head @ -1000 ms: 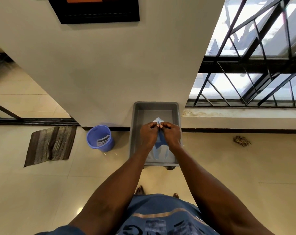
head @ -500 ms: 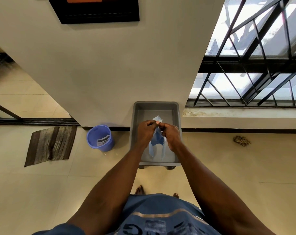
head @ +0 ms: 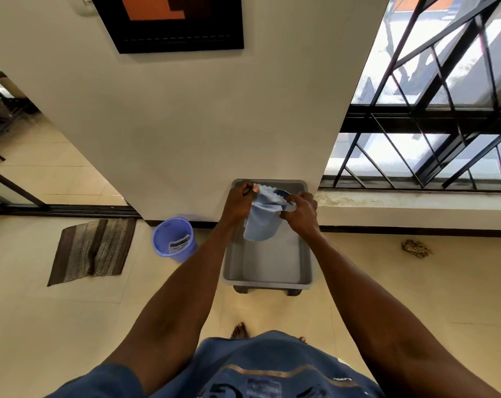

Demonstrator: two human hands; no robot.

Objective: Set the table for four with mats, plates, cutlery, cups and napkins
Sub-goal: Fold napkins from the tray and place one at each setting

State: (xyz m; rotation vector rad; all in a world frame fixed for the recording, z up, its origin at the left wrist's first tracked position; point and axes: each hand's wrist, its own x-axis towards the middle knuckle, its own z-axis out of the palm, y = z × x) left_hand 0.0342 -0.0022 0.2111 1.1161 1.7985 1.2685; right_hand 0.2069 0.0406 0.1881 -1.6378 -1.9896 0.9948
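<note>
Your left hand (head: 239,203) and right hand (head: 301,209) each pinch a top corner of the pale blue cloth napkin (head: 262,222) hanging above the grey plastic tub (head: 305,254), so one loosened pinch could drop it back in.

The framed picture (head: 169,21) is cut off by the top edge.
</note>
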